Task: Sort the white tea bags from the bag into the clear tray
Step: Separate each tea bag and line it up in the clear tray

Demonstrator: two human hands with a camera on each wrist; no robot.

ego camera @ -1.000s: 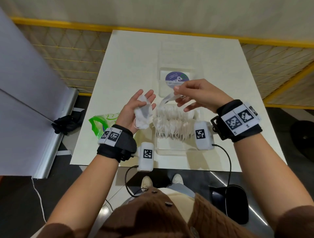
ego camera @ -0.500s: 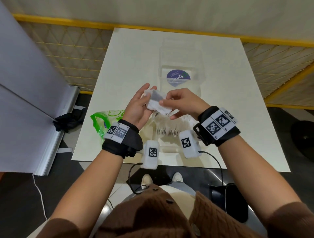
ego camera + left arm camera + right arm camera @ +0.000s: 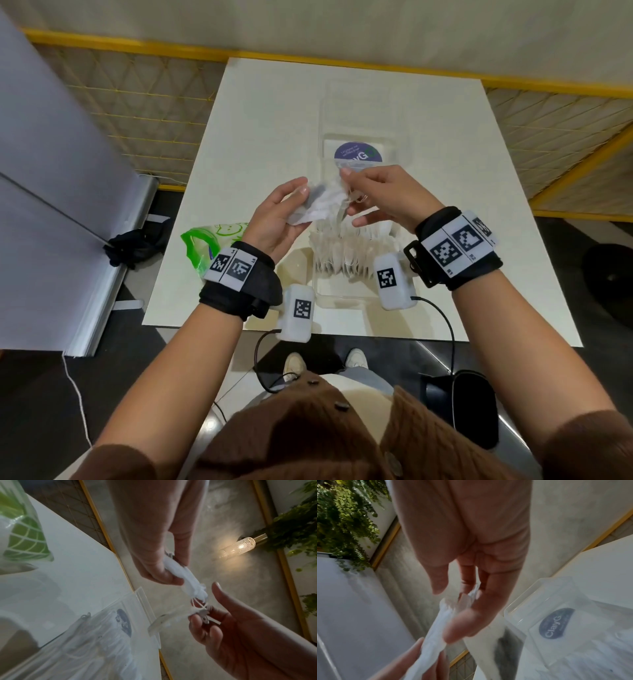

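My left hand (image 3: 297, 205) grips a small bundle of white tea bags (image 3: 320, 205) above the table, just left of the clear tray (image 3: 342, 302). My right hand (image 3: 346, 175) pinches the top of one tea bag (image 3: 344, 192) at the bundle's right edge. In the left wrist view the bundle (image 3: 180, 573) runs down from my left fingers to strings and a tag pinched in my right fingers (image 3: 197, 619). The right wrist view shows the pinched bag (image 3: 471, 595) and the bundle (image 3: 435, 635). A row of tea bags (image 3: 346, 250) stands upright in the tray.
The green and clear plastic bag (image 3: 209, 243) lies at the table's left edge, near my left wrist. A purple round sticker (image 3: 359, 156) shows at the tray's far end. The white table (image 3: 274, 113) ends close to my body; yellow rails border it.
My right hand left the spot over the tray, came to the bundle in my left hand, and now pinches one bag at its right edge. Both hands rose slightly.
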